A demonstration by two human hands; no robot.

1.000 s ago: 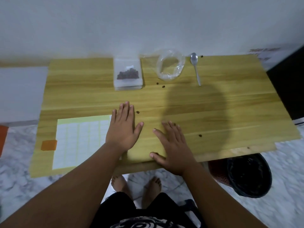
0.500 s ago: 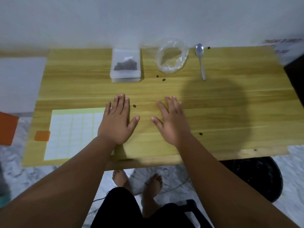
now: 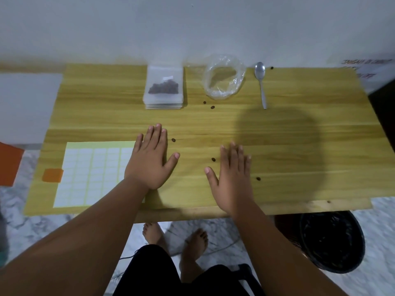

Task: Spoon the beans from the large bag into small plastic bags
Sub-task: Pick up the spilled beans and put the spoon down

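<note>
Both hands lie flat on the wooden table (image 3: pixel 299 146), palms down, fingers straight. My left hand (image 3: pixel 150 161) partly covers the edge of a label sheet (image 3: pixel 92 174). My right hand (image 3: pixel 233 178) rests near the front edge and holds nothing. At the back, a small plastic bag with dark beans (image 3: pixel 164 87) lies on top of a stack of flat small bags (image 3: pixel 164 104). To its right sits the large clear bag (image 3: pixel 223 76), rolled open and looking nearly empty. A metal spoon (image 3: pixel 261 82) lies right of it. Several loose beans (image 3: pixel 212 107) dot the table.
An orange tab (image 3: pixel 52 175) sits at the label sheet's left edge. A dark round bin (image 3: pixel 331 240) stands on the floor under the table's right front corner. My bare feet (image 3: pixel 175 238) are on the marble floor below the table edge.
My right hand slid forward, then back toward the front edge and a little right, uncovering a bean beside it. My left hand stayed flat. The camera view shifted slightly.
</note>
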